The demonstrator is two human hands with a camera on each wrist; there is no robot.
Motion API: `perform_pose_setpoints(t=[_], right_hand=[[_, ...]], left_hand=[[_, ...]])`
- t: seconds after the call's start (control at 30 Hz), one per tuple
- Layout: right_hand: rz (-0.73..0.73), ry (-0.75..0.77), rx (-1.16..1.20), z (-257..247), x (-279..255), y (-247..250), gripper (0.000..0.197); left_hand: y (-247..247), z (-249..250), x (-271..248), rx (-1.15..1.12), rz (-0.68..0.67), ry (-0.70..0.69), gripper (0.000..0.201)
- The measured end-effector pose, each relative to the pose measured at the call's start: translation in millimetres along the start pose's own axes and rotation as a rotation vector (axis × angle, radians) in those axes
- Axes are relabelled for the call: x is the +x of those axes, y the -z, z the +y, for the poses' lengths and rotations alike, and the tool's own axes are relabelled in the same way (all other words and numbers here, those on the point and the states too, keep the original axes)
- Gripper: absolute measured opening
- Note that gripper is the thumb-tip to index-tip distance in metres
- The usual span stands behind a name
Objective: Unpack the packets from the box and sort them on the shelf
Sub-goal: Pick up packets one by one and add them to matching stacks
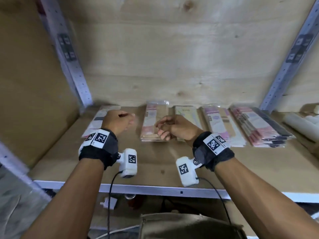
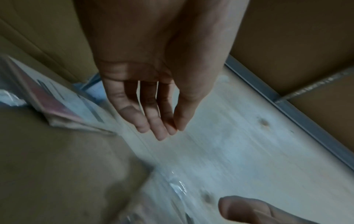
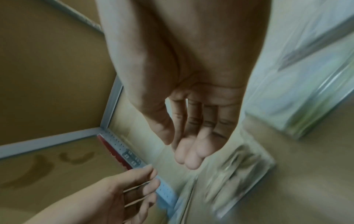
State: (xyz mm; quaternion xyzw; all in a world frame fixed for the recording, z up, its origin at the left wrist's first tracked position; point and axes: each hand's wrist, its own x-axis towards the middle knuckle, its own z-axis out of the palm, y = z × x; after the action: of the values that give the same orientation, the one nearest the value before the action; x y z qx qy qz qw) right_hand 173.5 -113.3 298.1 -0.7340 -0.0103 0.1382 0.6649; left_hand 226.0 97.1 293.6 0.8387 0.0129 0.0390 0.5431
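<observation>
Several stacks of flat clear-wrapped packets lie in a row along the back of the cardboard-lined shelf (image 1: pixel 155 163): a pale stack (image 1: pixel 98 118) at the left, a pink-and-tan stack (image 1: pixel 151 121) in the middle, and a tall pink-and-black stack (image 1: pixel 259 126) at the right. My left hand (image 1: pixel 120 119) hovers over the pale stack, fingers loosely extended and empty, as the left wrist view also shows (image 2: pixel 159 121). My right hand (image 1: pixel 165 126) hangs relaxed above the middle stack, holding nothing (image 3: pixel 187 151). The box is not in view.
Perforated metal uprights (image 1: pixel 74 69) (image 1: pixel 286 66) frame the shelf, with a plywood back panel (image 1: pixel 172 57). White rolled items (image 1: pixel 303 123) lie at the far right. A metal front rail (image 1: pixel 155 188) edges the shelf; clutter sits below it.
</observation>
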Motion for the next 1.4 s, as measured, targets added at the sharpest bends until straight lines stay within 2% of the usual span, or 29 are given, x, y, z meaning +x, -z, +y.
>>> perform_pose_setpoints(t=[0.13, 0.23, 0.3, 0.4, 0.5, 0.57, 0.67, 0.77, 0.83, 0.93, 1.03, 1.13, 1.23, 1.27, 1.3, 1.4], right_hand=[[0.0, -0.012, 0.017, -9.5, 33.5, -44.2, 0.024], [0.007, 0.003, -0.072, -13.6, 60.7, -72.9, 0.021], [0.004, -0.023, -0.091, -13.7, 77.5, -90.3, 0.018], [-0.036, -0.103, -0.066, -11.4, 99.6, -113.3, 0.02], [-0.069, -0.164, -0.045, -7.3, 113.5, -131.4, 0.009], [-0.064, -0.186, -0.023, -3.6, 119.2, -140.3, 0.011], [-0.002, -0.168, -0.037, 1.6, 122.4, -146.6, 0.017], [0.039, -0.1, -0.11, 4.7, 117.1, -143.0, 0.021], [0.03, -0.051, -0.158, 1.9, 109.0, -135.2, 0.024], [-0.004, -0.015, -0.086, -8.4, 93.1, -116.7, 0.027], [0.025, 0.019, 0.086, -21.0, 72.9, -92.7, 0.028], [0.034, 0.026, 0.241, -33.9, 49.5, -65.0, 0.029], [0.016, 0.014, 0.386, -40.0, 25.7, -34.2, 0.024], [0.013, 0.01, 0.427, -41.0, 17.3, -24.0, 0.019], [0.009, 0.009, 0.462, -41.7, 9.4, -14.3, 0.017], [-0.005, 0.022, 0.532, -41.6, -11.5, 11.9, 0.03]], left_hand=[[42.6, -23.4, 25.0, 0.088, 0.141, 0.054, 0.017], [73.3, -44.1, 45.7, 0.165, 0.204, 0.104, 0.021], [85.9, -57.3, 55.3, 0.17, 0.19, 0.152, 0.013], [89.9, -74.6, 64.2, 0.223, 0.088, 0.18, 0.031], [87.9, -86.3, 65.0, 0.278, -0.013, 0.168, 0.034], [88.8, -88.7, 62.2, 0.274, -0.017, 0.162, 0.028], [93.4, -91.1, 58.9, 0.26, 0.028, 0.179, 0.015], [96.4, -100.0, 54.8, 0.224, 0.033, 0.215, 0.018], [98.6, -103.3, 51.8, 0.225, -0.013, 0.218, 0.031], [102.5, -93.6, 43.1, 0.152, -0.063, 0.14, 0.047], [101.2, -69.6, 30.7, 0.171, -0.104, -0.025, 0.058], [89.3, -33.4, 12.9, 0.271, -0.173, -0.218, 0.05], [70.2, 6.0, -8.5, 0.212, -0.135, -0.412, 0.022], [62.5, 17.6, -15.3, 0.155, -0.117, -0.465, 0.019], [54.9, 28.5, -21.2, 0.104, -0.109, -0.502, 0.025], [30.9, 54.7, -34.0, 0.017, -0.128, -0.572, 0.027]])
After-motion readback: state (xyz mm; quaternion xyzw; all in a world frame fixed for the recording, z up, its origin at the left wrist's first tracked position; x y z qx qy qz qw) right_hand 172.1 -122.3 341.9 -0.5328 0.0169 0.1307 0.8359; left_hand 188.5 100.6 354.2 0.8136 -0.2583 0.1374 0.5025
